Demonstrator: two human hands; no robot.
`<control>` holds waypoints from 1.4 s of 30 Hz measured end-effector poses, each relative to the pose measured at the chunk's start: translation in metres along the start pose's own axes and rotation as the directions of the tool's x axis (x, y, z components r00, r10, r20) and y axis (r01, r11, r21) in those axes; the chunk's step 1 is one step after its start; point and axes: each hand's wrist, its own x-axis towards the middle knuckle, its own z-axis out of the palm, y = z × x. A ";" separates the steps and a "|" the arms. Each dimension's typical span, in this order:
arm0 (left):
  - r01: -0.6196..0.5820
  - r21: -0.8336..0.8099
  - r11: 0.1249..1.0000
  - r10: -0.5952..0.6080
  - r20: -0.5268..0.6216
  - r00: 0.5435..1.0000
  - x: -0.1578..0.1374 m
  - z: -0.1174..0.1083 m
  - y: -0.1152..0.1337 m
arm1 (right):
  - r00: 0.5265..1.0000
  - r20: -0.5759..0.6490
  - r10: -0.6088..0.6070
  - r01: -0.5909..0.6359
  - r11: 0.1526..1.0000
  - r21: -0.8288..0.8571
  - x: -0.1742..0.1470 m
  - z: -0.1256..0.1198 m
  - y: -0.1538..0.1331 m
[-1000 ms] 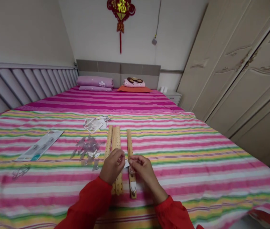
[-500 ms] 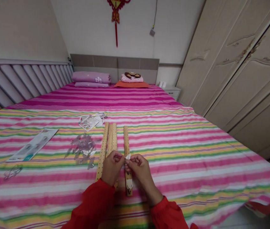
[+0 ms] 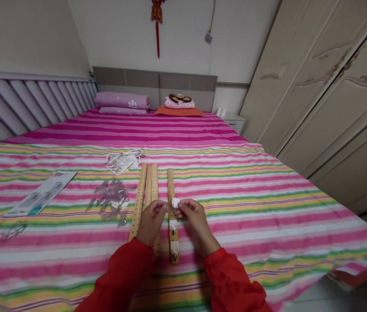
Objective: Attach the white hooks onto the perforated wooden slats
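My right hand (image 3: 195, 220) pinches a small white tab with a metal hook (image 3: 175, 202) at the edge of a narrow wooden strip with holes (image 3: 170, 184). Nearer to me on that strip lie two similar white pieces with metal hooks, one in the middle (image 3: 173, 225) and one by the near end (image 3: 174, 248). My left hand (image 3: 151, 221) is just left of the strip, thumb and forefinger pressed together; whatever they may hold is too small to make out. Below that hand lie more perforated wooden strips (image 3: 138, 203), side by side and partly covered by it.
Left of the strips is a pile of clear plastic pieces (image 3: 112, 193), with clear and white packaging (image 3: 120, 162) behind it. A flat printed package (image 3: 45, 193) and a loop of thin wire (image 3: 14, 230) lie farther left on the striped bedsheet (image 3: 268, 208). A wardrobe (image 3: 326, 95) stands at right.
My hands have parted slightly, the left moving left of the strip. The white piece between them now shows in my right fingers, and the middle hook piece has come into view.
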 end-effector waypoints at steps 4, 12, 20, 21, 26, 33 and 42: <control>0.103 -0.104 0.989 -0.098 0.053 0.994 0.015 0.002 -0.014 | 0.998 0.022 0.053 -0.053 0.999 0.009 0.009 -0.006 0.012; 0.063 -0.050 0.997 -0.062 0.012 0.998 0.025 0.007 -0.035 | 0.991 -0.026 0.131 -0.129 0.990 0.050 0.018 -0.007 0.033; 0.040 0.068 0.997 -0.043 0.031 0.999 0.024 0.005 -0.045 | 0.988 -0.014 0.153 -0.153 0.988 -0.005 0.024 -0.008 0.032; 0.020 0.108 0.994 -0.025 0.039 0.999 0.024 0.005 -0.046 | 0.988 -0.019 0.156 -0.156 0.988 -0.007 0.024 -0.008 0.032; -0.213 0.379 0.901 0.165 0.155 0.974 0.021 0.005 -0.044 | 0.984 -0.024 0.179 -0.180 0.983 -0.026 0.026 -0.008 0.033; -0.330 0.533 0.779 0.187 0.304 0.934 0.017 0.008 -0.040 | 0.977 -0.043 0.208 -0.210 0.976 -0.051 0.029 -0.007 0.033; -0.266 0.678 0.685 0.094 0.280 0.955 0.014 0.016 -0.037 | 0.972 -0.088 0.219 -0.225 0.972 -0.069 0.031 -0.008 0.034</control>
